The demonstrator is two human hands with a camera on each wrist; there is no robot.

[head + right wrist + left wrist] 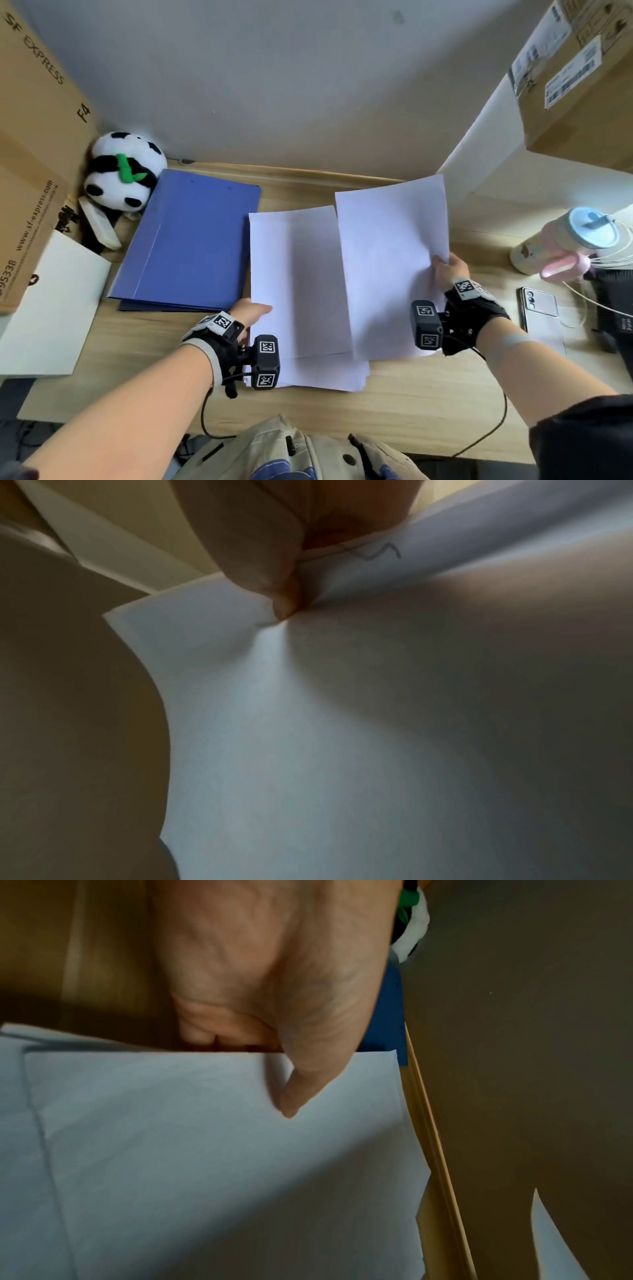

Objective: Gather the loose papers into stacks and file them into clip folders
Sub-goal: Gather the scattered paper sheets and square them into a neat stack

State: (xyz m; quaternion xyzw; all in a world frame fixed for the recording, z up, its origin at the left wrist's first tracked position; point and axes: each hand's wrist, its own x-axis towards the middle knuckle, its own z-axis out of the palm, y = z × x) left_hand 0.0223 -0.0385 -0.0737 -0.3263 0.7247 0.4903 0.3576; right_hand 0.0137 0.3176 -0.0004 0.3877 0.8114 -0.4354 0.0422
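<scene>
A stack of white papers [301,291] lies on the wooden desk [394,407] in front of me. My left hand [251,313] pinches its left edge, thumb [308,1080] on top and fingers underneath. My right hand [448,270] pinches the right edge of a lifted sheaf of white sheets [390,267], thumb [274,588] pressed on top, and holds it tilted above the stack's right side. A closed blue clip folder [191,243] lies left of the papers, with a second blue one under it.
A plush panda [123,169] and a large cardboard box [30,144] stand at the back left, a white sheet [51,305] at the left edge. On the right are a pastel cup [568,243], a phone [541,308], white cables and a raised box [582,78].
</scene>
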